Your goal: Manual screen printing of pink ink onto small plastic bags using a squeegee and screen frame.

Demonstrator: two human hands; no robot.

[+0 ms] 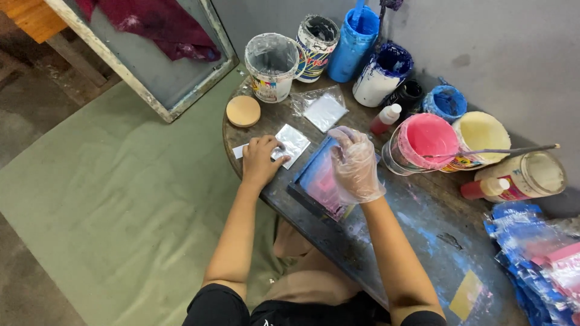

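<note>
Paint-stained surface [423,217] is crowded with paint tubs [423,142]. A small silvery pouch [292,143] is pinned by the bare left hand [261,160]. A blue-framed screen [320,178] is pressed by the gloved right hand [356,166], fingers spread.

Left hand [261,158] bare, fingers curled, pressing down; right hand [356,164] gloved, flat.
</note>
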